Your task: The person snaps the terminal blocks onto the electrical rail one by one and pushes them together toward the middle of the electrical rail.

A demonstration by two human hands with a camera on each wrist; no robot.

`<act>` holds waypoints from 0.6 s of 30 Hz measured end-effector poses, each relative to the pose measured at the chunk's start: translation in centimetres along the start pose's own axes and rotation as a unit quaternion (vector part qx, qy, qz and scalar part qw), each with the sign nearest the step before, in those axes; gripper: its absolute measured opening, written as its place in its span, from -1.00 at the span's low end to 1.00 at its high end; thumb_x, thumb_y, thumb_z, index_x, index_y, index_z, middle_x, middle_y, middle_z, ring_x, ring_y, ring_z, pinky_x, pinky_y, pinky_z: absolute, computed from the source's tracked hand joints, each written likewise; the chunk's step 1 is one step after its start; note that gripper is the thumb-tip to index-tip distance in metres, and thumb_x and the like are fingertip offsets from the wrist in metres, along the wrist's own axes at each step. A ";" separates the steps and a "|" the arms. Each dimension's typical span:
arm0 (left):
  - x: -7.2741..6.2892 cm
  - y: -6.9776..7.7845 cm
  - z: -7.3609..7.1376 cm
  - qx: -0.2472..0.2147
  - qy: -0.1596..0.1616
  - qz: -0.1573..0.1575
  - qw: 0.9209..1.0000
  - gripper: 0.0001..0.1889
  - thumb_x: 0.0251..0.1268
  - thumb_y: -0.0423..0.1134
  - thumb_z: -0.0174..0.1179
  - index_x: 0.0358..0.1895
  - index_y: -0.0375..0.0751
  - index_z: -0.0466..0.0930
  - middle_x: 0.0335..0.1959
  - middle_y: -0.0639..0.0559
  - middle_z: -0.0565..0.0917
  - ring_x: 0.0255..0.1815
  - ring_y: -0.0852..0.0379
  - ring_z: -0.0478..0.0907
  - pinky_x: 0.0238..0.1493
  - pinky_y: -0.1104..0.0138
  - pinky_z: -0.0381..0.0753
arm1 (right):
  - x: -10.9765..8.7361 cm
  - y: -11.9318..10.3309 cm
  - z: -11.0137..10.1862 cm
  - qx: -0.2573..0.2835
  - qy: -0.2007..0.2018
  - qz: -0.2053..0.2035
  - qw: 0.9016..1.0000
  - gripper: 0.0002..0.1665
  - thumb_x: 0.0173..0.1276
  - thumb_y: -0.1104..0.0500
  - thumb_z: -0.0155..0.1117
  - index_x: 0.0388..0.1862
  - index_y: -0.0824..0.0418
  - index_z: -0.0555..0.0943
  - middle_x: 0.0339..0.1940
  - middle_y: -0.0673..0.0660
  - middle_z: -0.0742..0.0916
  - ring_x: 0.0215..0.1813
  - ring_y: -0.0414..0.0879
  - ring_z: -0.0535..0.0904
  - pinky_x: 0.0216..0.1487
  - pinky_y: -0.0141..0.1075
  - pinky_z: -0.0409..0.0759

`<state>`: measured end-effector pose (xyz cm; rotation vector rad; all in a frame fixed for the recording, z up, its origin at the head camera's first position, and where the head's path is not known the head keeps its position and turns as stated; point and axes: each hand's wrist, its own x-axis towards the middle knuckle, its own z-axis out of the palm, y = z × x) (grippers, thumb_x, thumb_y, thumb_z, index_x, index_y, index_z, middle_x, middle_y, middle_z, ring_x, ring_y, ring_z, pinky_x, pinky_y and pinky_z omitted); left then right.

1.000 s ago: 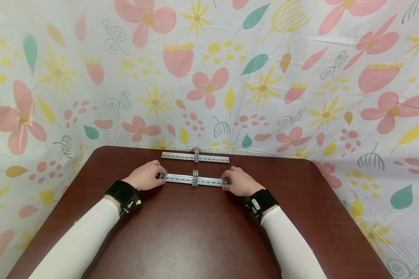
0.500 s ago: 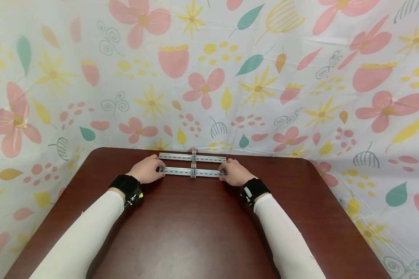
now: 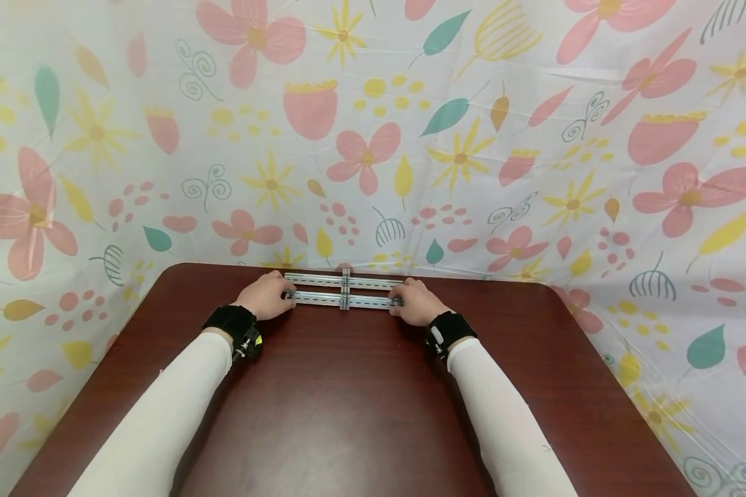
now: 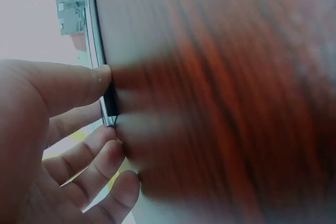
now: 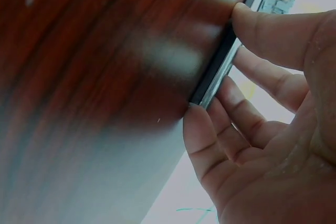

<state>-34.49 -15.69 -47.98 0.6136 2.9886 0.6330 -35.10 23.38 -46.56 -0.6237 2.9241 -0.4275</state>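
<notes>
A slotted silver DIN rail lies crosswise near the back of the table, with a small stack of grey terminal blocks clipped at its middle. My left hand pinches its left end; in the left wrist view the thumb presses the near edge of the rail. At the opposite end my right hand grips the rail between thumb and fingers. Just behind, a second DIN rail runs parallel, carrying its own terminal blocks. The two stacks line up and nearly meet.
The dark red-brown wooden table has its back edge close behind the far rail. A white flower-print curtain hangs at the back and along the sides.
Both hands have slid the near rail away from the body, closing most of the gap to the far rail. The far rail stays put; the head view shifted slightly.
</notes>
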 end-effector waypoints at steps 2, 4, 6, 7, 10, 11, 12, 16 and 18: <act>0.1 0.0 0.1 -0.003 0.000 0.001 1.000 -0.62 0.62 -0.19 0.32 0.35 -0.25 0.76 0.20 -0.22 0.63 0.18 -0.19 0.56 0.15 -0.06 0.63 | 0.1 0.1 0.0 0.002 -0.004 0.005 1.000 -0.58 0.68 0.08 0.41 0.40 0.19 0.71 0.29 0.26 0.62 0.42 0.25 0.46 0.41 0.09 0.54; 0.1 0.0 0.2 -0.007 0.001 0.003 1.000 -0.62 0.63 -0.20 0.31 0.35 -0.25 0.75 0.20 -0.23 0.63 0.17 -0.20 0.57 0.15 -0.07 0.63 | 0.2 0.2 0.1 0.002 -0.007 0.010 1.000 -0.56 0.69 0.08 0.39 0.42 0.19 0.70 0.34 0.27 0.60 0.44 0.25 0.44 0.43 0.09 0.52; 0.1 0.0 0.3 -0.009 0.002 0.000 1.000 -0.62 0.63 -0.19 0.31 0.35 -0.24 0.75 0.19 -0.22 0.62 0.15 -0.19 0.57 0.14 -0.06 0.62 | 0.3 0.3 0.1 0.002 -0.009 0.013 1.000 -0.55 0.70 0.07 0.38 0.44 0.19 0.69 0.36 0.28 0.59 0.46 0.26 0.43 0.45 0.10 0.51; 0.1 -0.1 0.4 -0.007 0.001 -0.002 1.000 -0.62 0.63 -0.18 0.31 0.36 -0.23 0.75 0.19 -0.22 0.61 0.15 -0.18 0.56 0.13 -0.05 0.62 | 0.3 0.4 0.2 0.001 -0.009 0.014 1.000 -0.55 0.70 0.07 0.38 0.44 0.19 0.68 0.38 0.29 0.58 0.47 0.26 0.42 0.46 0.10 0.50; 0.1 -0.1 0.5 -0.001 -0.003 -0.009 1.000 -0.59 0.64 -0.14 0.31 0.40 -0.22 0.73 0.20 -0.22 0.59 0.18 -0.20 0.54 0.11 -0.05 0.61 | 0.2 0.3 0.2 0.003 -0.008 0.016 1.000 -0.54 0.70 0.07 0.38 0.45 0.19 0.68 0.40 0.31 0.57 0.50 0.28 0.41 0.48 0.11 0.49; 0.1 -0.1 0.5 0.000 -0.005 -0.011 1.000 -0.58 0.64 -0.13 0.31 0.41 -0.21 0.72 0.21 -0.23 0.58 0.19 -0.21 0.53 0.11 -0.05 0.60 | 0.1 0.3 0.2 0.004 -0.006 0.016 1.000 -0.54 0.70 0.07 0.38 0.45 0.19 0.67 0.41 0.31 0.57 0.50 0.28 0.41 0.48 0.11 0.49; 0.1 -0.1 0.5 0.001 -0.006 -0.013 1.000 -0.57 0.65 -0.12 0.31 0.42 -0.21 0.71 0.21 -0.23 0.58 0.20 -0.22 0.52 0.09 -0.05 0.59 | 0.0 0.3 0.2 0.004 -0.005 0.016 1.000 -0.54 0.70 0.07 0.38 0.45 0.19 0.67 0.41 0.31 0.57 0.50 0.28 0.41 0.47 0.11 0.49; -0.2 0.1 0.4 0.003 -0.010 -0.022 1.000 -0.55 0.67 -0.10 0.29 0.46 -0.18 0.69 0.23 -0.26 0.56 0.24 -0.25 0.49 0.04 -0.05 0.56 | -0.3 0.1 0.2 0.009 0.000 0.016 1.000 -0.55 0.71 0.08 0.36 0.45 0.20 0.67 0.41 0.32 0.56 0.47 0.28 0.41 0.43 0.10 0.51; -0.4 0.3 0.4 0.002 -0.012 -0.025 1.000 -0.53 0.67 -0.09 0.29 0.48 -0.17 0.67 0.26 -0.27 0.56 0.28 -0.27 0.48 0.05 -0.05 0.57 | -0.5 0.0 0.2 0.012 0.002 0.015 1.000 -0.56 0.71 0.09 0.35 0.45 0.20 0.67 0.40 0.32 0.56 0.45 0.28 0.42 0.40 0.10 0.52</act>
